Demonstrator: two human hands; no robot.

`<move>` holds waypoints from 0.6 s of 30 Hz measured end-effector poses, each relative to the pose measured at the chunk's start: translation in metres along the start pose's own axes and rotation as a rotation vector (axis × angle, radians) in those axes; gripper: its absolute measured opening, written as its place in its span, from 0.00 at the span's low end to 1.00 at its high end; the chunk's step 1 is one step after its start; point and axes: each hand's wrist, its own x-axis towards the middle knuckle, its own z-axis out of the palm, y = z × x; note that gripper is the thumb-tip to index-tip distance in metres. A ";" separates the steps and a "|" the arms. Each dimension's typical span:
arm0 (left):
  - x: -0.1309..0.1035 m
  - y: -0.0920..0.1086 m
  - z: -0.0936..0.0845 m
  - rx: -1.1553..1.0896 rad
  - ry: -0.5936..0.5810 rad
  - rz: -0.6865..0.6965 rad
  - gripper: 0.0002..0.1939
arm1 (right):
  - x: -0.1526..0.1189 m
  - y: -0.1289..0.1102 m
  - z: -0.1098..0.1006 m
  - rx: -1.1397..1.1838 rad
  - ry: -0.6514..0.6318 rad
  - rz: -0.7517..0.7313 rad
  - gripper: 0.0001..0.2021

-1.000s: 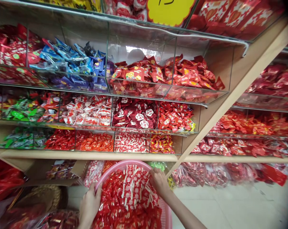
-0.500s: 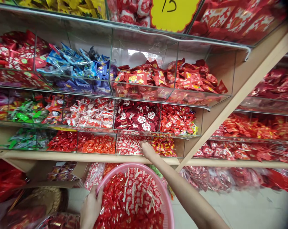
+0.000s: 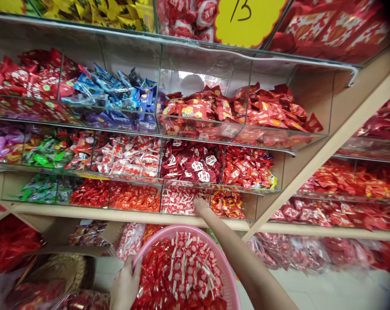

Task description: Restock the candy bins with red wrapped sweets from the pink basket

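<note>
My left hand (image 3: 126, 282) is closed on the left rim of a pink basket (image 3: 229, 262), which is filled with red-wrapped candies and red-and-white ones (image 3: 187, 267). Above the basket, my right hand (image 3: 201, 207) reaches into the bottom shelf, at the right side of the compartment of red-and-white candies (image 3: 178, 199). Its fingers are bent and partly hidden, so what they hold, if anything, cannot be made out. Red and yellow candies (image 3: 227, 204) lie in the compartment to its right, orange-red ones (image 3: 138, 197) further left.
Clear dividers split the upper shelves, which hold blue (image 3: 107, 92), dark red (image 3: 195, 161) and green candies. A wooden shelf edge (image 3: 117, 214) runs above the basket. A slanted wooden post (image 3: 314, 157) stands right. Below left are a cardboard box (image 3: 114, 234) and a woven basket (image 3: 80, 271).
The view has shifted slightly, so the shelves appear a little lower and further right. My right hand stays at the red-and-white candies, and my left hand stays on the basket rim.
</note>
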 end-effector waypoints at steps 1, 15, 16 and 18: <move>0.000 0.000 0.000 0.001 0.000 0.002 0.17 | 0.001 0.000 0.001 -0.013 0.000 0.002 0.19; -0.001 -0.002 0.001 0.007 -0.004 0.004 0.18 | 0.015 -0.003 0.017 -0.107 -0.012 0.009 0.17; -0.001 -0.002 0.001 0.010 -0.006 0.008 0.18 | 0.015 -0.003 0.017 -0.108 -0.010 0.001 0.18; 0.000 -0.003 0.002 0.019 -0.009 0.014 0.19 | 0.013 -0.002 0.016 -0.106 -0.008 -0.023 0.18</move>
